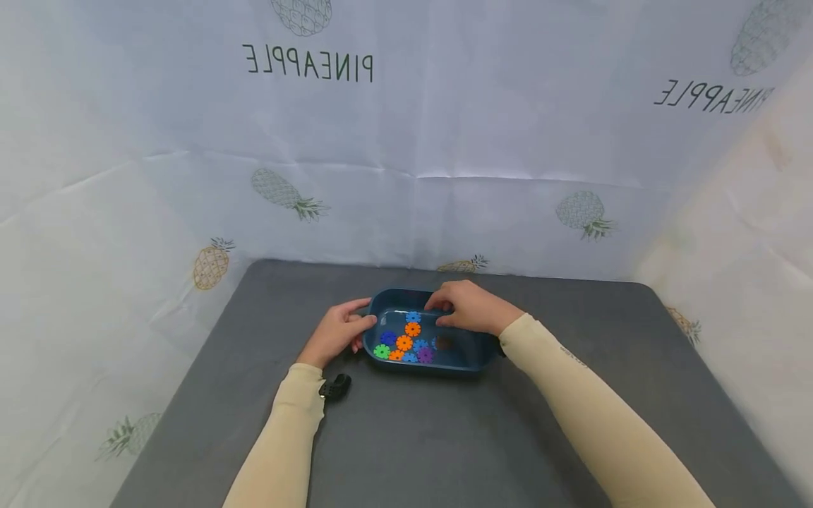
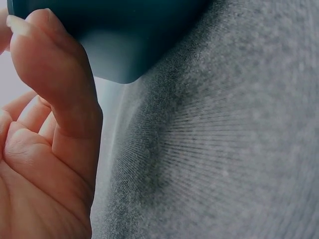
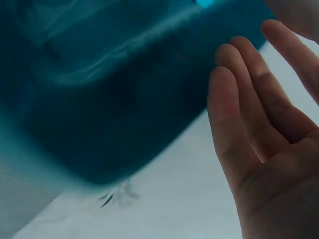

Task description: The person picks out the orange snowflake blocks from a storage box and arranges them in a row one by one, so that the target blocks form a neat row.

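Note:
A dark blue tray (image 1: pixel 432 367) rests on the table, with several toothed plastic discs inside, mostly toward its left end. Among them are a green disc (image 1: pixel 381 351), a purple disc (image 1: pixel 425 354), an orange disc (image 1: pixel 413 329) and some blue ones. My left hand (image 1: pixel 335 331) grips the tray's left end, thumb at the rim; the left wrist view shows that thumb against the tray wall (image 2: pixel 124 45). Over the tray's back right part is my right hand (image 1: pixel 473 307), fingers bent downward, thumb and forefinger apart. In the right wrist view nothing shows between its fingers (image 3: pixel 224 104).
The grey table (image 1: pixel 406 437) extends around the tray on all sides. Behind it hangs a white curtain (image 1: pixel 406 127) printed with pineapples and mirrored lettering. A black strap (image 1: pixel 335 388) sits at the left wrist.

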Motion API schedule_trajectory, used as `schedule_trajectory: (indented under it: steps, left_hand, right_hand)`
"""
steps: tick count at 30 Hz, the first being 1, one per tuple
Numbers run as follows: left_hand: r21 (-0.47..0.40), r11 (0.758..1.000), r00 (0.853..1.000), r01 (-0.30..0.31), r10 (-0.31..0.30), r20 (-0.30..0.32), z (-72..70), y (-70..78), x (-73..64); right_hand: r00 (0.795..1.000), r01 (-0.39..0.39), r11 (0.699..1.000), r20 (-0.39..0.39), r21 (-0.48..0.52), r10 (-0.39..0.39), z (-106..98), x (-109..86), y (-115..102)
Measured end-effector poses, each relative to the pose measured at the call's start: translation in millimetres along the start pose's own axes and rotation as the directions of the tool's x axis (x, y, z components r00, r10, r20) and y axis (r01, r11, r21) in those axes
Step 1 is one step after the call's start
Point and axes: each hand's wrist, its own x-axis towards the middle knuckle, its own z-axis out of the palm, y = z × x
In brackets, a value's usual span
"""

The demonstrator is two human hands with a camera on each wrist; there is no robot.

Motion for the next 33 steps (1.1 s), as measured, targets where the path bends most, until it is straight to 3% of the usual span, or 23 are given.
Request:
schedule_trajectory:
  steps: [3, 7, 14, 23, 33]
  left_hand:
    - [-0.005, 1.000, 1.000, 0.017, -0.017, 0.017, 0.9, -5.1, -2.2]
    - [-0.015, 1.000, 1.000, 0.017, -0.017, 0.010, 0.8, -6.8, -4.1]
    - [0.011, 1.000, 1.000, -0.021, 0.021, 0.021, -0.1, 1.5, -1.0]
    - [-0.001, 1.000, 1.000, 0.011, -0.011, 0.024, -1.8, 3.9, -0.5]
    - [0.003, 1.000, 1.000, -0.001, 0.001, 0.021, -6.3, 2.6, -1.4]
  right_hand:
    - [0.997, 0.024, 0.999, 0.076, -0.031, -0.021, 11, 15.5, -9]
    - [0.993, 0.034, 0.998, 0.117, -0.053, -0.028, 22, 32.4, -19]
    - [0.993, -0.011, 0.994, 0.118, -0.108, 0.023, 29, 44.2, -22]
    - [0.992, -0.031, 0.985, 0.118, -0.168, 0.051, 36, 50.7, -23]
    - [0.993, -0.045, 0.979, 0.101, -0.201, 0.066, 42, 58.2, -29]
